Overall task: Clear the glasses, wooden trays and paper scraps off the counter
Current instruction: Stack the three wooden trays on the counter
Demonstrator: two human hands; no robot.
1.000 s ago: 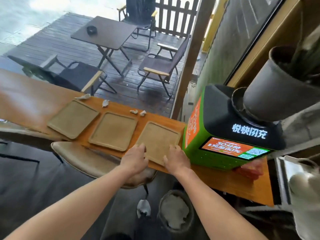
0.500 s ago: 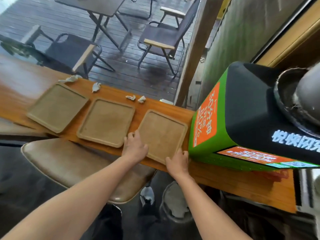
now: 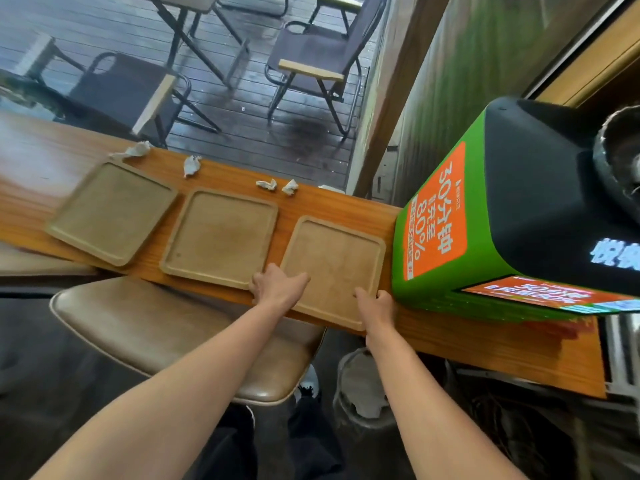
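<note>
I have the rightmost wooden tray (image 3: 334, 268) under both hands; it lies flat at the near edge of the counter (image 3: 485, 344), its right rim just beside the green and black charging kiosk (image 3: 491, 209). My left hand (image 3: 277, 289) rests on the tray's near left corner, fingers spread over the rim; my right hand (image 3: 375, 301) curls around the near right corner, thumb on top. Neither has lifted it yet, as far as I can tell.

To do this well, I judge I should hook the fingers under the near rim where it overhangs, tip the tray toward me, and keep it clear of the kiosk. Then I can stack it on the middle tray (image 3: 221, 239) and that pair on the left tray (image 3: 112, 213).

The crumpled paper scraps (image 3: 273, 185) lie along the far edge; I would gather them afterwards. I see no glasses.
</note>
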